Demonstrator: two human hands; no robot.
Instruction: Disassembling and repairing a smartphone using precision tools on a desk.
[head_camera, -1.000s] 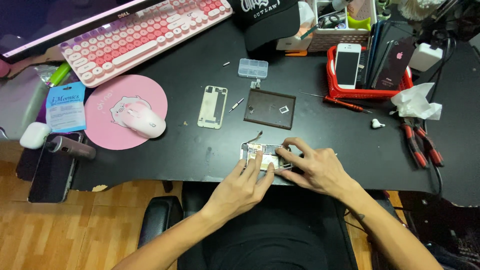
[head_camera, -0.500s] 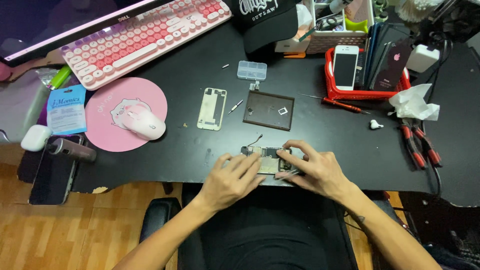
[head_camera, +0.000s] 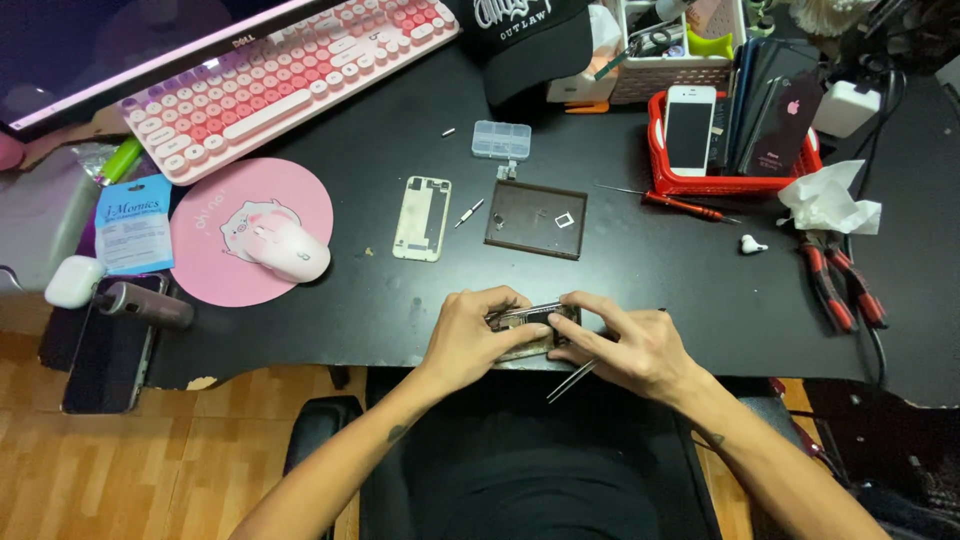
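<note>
Both hands pinch the opened phone (head_camera: 530, 330) at the bench's (head_camera: 380, 320) near edge – the left hand (head_camera: 470, 340) grips its left end, the right hand (head_camera: 630, 345) presses its right end and holds tweezers (head_camera: 572, 382). A slip could drop it off the edge. Farther back, 1 loose screwdriver bit (head_camera: 468, 212) could roll beside the back cover (head_camera: 422, 204).

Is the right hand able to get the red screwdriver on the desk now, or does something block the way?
Probably yes. The red screwdriver lies alone on bare desk beyond the right hand, nothing between them. But that hand holds tweezers and touches the opened phone.
</note>
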